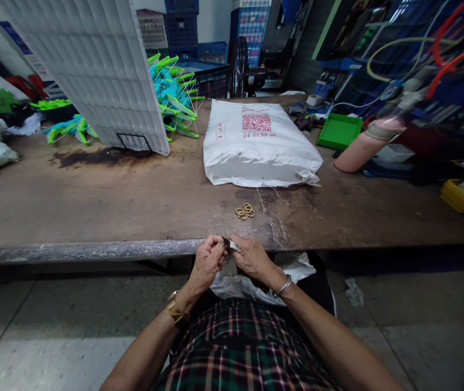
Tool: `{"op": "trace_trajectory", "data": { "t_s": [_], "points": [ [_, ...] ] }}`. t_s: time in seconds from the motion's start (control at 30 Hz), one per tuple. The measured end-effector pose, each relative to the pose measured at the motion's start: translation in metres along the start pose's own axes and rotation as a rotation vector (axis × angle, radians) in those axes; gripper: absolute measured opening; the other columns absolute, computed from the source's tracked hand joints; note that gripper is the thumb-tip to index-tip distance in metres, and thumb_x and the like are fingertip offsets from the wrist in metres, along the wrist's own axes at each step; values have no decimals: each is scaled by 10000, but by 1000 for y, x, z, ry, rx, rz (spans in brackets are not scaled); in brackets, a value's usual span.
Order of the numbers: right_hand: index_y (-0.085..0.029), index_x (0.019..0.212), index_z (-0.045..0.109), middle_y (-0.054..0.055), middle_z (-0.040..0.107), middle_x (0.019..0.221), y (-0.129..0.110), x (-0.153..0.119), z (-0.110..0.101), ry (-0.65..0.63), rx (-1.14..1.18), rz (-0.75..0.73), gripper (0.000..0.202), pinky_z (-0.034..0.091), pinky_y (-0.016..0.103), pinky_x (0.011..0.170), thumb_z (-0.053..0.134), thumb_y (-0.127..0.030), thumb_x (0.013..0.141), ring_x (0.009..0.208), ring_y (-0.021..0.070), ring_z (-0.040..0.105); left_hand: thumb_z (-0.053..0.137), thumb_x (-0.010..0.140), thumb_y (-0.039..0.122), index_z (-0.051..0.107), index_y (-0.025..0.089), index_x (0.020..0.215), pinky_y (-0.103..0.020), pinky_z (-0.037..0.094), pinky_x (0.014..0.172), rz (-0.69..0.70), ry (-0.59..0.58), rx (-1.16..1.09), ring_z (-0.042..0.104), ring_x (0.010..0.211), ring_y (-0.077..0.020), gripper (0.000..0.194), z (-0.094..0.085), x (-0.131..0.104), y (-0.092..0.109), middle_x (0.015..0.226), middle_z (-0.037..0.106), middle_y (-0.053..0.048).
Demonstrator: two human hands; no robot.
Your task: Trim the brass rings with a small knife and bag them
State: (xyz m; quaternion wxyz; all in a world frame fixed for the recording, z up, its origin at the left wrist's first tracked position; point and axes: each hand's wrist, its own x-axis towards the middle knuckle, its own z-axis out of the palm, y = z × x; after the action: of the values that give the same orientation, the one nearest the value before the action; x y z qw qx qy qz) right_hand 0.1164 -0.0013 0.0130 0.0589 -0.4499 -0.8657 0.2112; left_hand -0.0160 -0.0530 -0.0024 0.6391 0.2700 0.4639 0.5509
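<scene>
The person is sitting at the edge of the counter and working a small dark piece between both hands, just in front of the counter's lip. It looks like a fitting or assembling step is under way; the piece is too small to make out in detail. The left hand is pinching it with fingertips drawn close together, and the right hand is pinching the other end, fingers curled in tight. A little cluster of brass rings is lying on the counter just beyond the hands, near a white sack. A thin plastic bag is resting in the lap beneath the hands. Judging by this, the next move is calling for steady, fine fingertip control and probably a short reach forward to the rings.
</scene>
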Motion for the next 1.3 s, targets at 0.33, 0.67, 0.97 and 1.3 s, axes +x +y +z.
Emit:
{"op": "trace_trajectory", "data": {
  "t_s": [0.33,0.67,0.97,1.3],
  "points": [
    [-186,899,538,37,626,748,-4,0,-3,-82,-90,-21,184,268,247,596,385,-164,799,660,140,534,586,723,496,461,179,752,-171,205,374,54,6,83,278,395,-38,342,-3,1,-4,522,402,75],
    [-175,969,533,65,648,801,-10,-1,-1,-121,-159,17,223,280,261,599,384,-181,803,691,162,567,579,730,511,460,181,731,-175,223,384,84,27,119,302,392,-40,351,-7,1,-8,522,423,69],
    [-169,1065,510,95,653,813,11,17,-16,-60,-288,210,282,295,276,580,354,-200,831,689,200,586,609,724,489,478,175,710,-170,199,373,-16,-133,-7,315,385,-28,341,3,-21,10,530,454,56],
    [-234,1145,464,64,663,845,29,44,-17,136,-370,276,292,319,268,584,386,-278,867,724,198,614,666,693,406,559,130,750,-155,250,361,-157,-111,-359,460,498,-61,302,-2,-11,11,726,581,-41]
  ]
}}
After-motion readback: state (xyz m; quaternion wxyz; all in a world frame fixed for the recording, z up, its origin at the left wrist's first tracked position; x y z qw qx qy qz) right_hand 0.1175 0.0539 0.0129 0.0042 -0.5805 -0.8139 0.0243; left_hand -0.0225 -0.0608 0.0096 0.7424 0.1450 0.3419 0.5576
